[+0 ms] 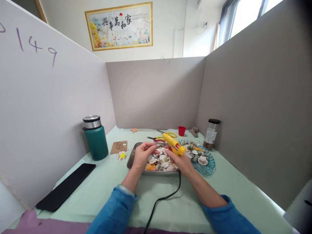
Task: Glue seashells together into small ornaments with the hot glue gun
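My right hand (182, 162) is closed around a yellow hot glue gun (172, 142), with a clear glue stick poking out of its back. A black cord (165, 197) runs down from the gun towards the table's front edge. My left hand (141, 156) is pinched above the left part of a metal tray (131, 158), and what sits between its fingertips is too small to make out. Shells (165, 162) in white, orange and brown fill the tray under both hands.
On the right, a blue glass plate (209, 170) bears more shells, near a black-lidded jar (210, 134). Scissors (156, 139) and a red cup (181, 131) lie behind. Leftward are a green bottle (96, 139), a black slab (67, 187), a brown card (118, 147) and a flower-like piece (121, 155).
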`<state>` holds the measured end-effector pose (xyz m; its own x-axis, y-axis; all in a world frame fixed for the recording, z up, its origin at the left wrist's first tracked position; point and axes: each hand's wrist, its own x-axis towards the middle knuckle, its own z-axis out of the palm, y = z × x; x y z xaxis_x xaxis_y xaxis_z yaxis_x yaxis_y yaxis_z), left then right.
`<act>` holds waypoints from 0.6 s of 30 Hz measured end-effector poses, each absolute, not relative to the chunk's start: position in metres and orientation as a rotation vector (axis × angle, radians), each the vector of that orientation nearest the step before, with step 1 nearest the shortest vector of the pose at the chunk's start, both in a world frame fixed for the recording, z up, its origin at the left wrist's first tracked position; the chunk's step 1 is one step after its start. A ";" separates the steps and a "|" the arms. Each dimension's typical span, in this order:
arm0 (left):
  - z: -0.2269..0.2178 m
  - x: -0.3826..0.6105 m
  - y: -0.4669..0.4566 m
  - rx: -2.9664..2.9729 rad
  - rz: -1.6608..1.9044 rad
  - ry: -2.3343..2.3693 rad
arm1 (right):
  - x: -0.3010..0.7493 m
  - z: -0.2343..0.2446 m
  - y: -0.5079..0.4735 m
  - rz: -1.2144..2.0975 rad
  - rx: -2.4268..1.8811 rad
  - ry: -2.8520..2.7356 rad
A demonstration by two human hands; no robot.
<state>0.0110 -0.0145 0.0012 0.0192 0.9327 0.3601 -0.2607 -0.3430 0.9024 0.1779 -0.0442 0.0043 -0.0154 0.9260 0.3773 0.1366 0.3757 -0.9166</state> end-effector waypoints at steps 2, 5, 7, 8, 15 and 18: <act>0.000 0.014 -0.017 1.354 1.468 0.747 | 0.176 0.006 -0.044 0.862 -0.996 -1.430; -0.002 0.016 -0.019 1.407 1.396 0.716 | 0.174 0.005 -0.045 0.911 -0.945 -1.425; -0.001 0.016 -0.020 1.412 1.362 0.687 | 0.174 0.005 -0.046 0.915 -0.913 -1.430; -0.001 0.016 -0.020 1.409 1.348 0.670 | 0.173 0.006 -0.047 0.910 -0.904 -1.431; 0.002 0.015 -0.022 1.418 1.295 0.664 | 0.178 0.004 -0.046 0.874 -0.916 -1.451; 0.001 0.016 -0.022 1.427 1.281 0.690 | 0.179 0.003 -0.045 0.908 -0.910 -1.438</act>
